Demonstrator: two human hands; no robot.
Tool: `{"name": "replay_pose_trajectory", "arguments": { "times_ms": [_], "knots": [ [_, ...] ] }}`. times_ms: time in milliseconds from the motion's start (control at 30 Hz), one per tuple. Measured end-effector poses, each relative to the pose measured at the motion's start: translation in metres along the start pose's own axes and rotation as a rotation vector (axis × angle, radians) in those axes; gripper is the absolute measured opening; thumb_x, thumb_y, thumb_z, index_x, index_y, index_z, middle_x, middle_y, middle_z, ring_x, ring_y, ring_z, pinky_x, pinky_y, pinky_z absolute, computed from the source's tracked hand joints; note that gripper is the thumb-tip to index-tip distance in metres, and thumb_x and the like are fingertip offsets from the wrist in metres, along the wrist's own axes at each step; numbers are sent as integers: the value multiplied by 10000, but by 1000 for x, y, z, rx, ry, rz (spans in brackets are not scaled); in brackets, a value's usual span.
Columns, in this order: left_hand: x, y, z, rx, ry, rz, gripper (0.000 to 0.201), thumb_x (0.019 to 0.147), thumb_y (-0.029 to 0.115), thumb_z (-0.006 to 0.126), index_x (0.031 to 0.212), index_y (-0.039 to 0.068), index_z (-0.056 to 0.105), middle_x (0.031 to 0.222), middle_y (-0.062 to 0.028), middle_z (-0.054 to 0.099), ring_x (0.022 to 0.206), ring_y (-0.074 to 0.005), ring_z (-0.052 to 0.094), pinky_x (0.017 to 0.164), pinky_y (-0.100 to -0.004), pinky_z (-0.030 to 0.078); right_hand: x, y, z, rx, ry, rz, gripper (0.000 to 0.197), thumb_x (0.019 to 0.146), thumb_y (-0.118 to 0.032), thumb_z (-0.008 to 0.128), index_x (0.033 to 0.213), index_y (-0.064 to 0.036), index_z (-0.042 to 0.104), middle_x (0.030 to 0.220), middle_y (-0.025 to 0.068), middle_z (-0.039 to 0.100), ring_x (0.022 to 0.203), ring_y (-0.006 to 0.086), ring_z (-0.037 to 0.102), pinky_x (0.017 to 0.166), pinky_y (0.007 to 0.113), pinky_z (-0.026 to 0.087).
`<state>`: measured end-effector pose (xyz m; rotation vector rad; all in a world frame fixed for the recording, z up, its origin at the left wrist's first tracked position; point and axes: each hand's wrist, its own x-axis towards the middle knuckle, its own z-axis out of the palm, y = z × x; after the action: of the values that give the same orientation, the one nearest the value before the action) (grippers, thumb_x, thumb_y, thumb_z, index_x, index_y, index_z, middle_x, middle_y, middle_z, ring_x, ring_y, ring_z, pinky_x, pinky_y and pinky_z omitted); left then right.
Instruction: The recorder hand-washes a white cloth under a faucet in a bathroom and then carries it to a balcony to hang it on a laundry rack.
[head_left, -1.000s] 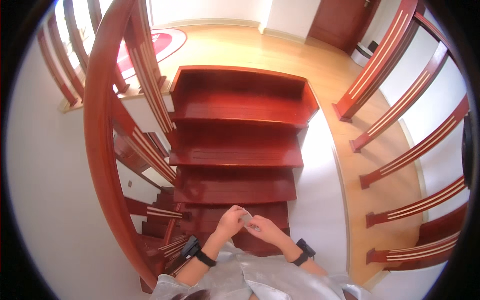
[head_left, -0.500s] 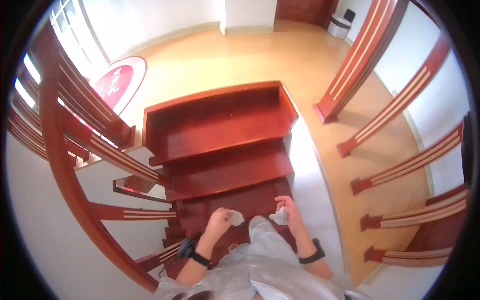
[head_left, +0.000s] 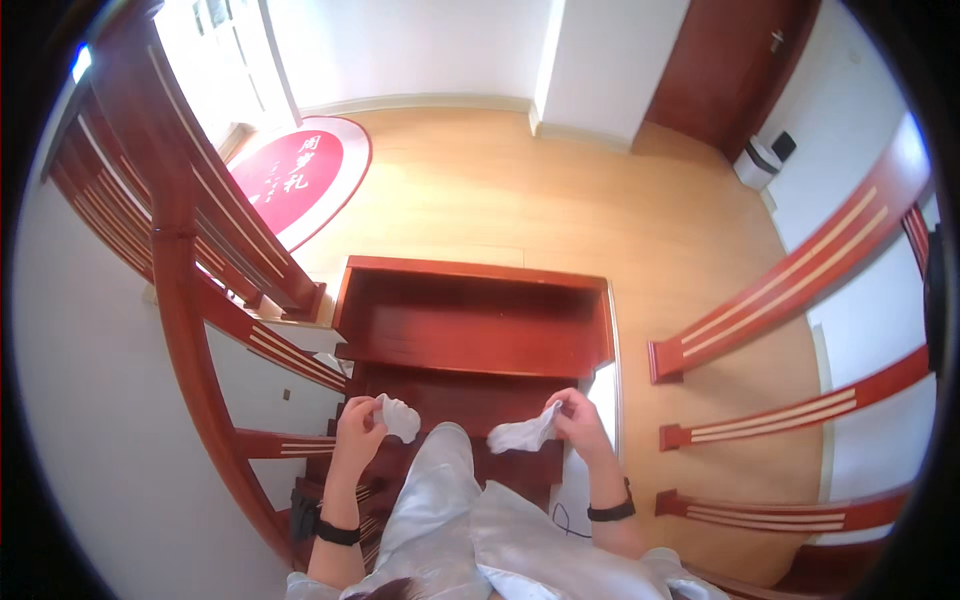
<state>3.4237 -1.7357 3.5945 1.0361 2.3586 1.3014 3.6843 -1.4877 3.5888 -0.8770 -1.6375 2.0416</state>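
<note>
My left hand (head_left: 358, 428) pinches a small white sock (head_left: 400, 419) between thumb and fingers, in front of the reddish-brown wooden stairs. On the other side, my right hand (head_left: 583, 425) grips the top of a second white sock (head_left: 524, 433), which hangs out to the left, its foot shape showing. The two socks are apart, one on each side of my raised knee. Both wrists wear black bands (head_left: 338, 534). Below them show my pale, shiny trousers (head_left: 440, 478).
Dark red stairs (head_left: 470, 318) rise ahead to a light wood floor (head_left: 500, 190). Wooden railings stand at left (head_left: 180, 330) and right (head_left: 770, 410). A round pink-and-white mat (head_left: 300, 175) lies far left. A white bin (head_left: 757, 163) stands near a brown door (head_left: 725, 75) far right.
I have moved nearer the top of the stairs. My hands are farther apart, and the right sock, bunched before, now hangs stretched out. More of the door and mat shows.
</note>
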Motion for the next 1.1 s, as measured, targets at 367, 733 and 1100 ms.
{"name": "replay_pose_trajectory", "arguments": {
  "times_ms": [367,733,1100],
  "knots": [
    [194,120,-96,-33,-153,-1,355,676,39,617,1026,-14,587,925,-115,543,723,-203,574,646,-284,477,76,-190,43,-405,407,-39,146,746,-80,669,773,-22,538,651,18,547,579,75,509,513,237,427],
    [372,265,-92,81,-304,64,325,669,65,582,987,-5,593,962,-181,556,916,-329,550,796,-367,460,147,-383,-21,81,512,33,137,727,-1,614,832,-44,537,718,4,545,634,77,517,558,224,413],
    [477,482,-219,118,-73,-81,248,667,57,575,905,-13,574,970,-186,544,932,-337,535,800,-366,452,279,-626,-17,5,27,35,321,730,74,602,1029,-21,532,887,75,583,770,133,590,646,256,521]
  ]
}}
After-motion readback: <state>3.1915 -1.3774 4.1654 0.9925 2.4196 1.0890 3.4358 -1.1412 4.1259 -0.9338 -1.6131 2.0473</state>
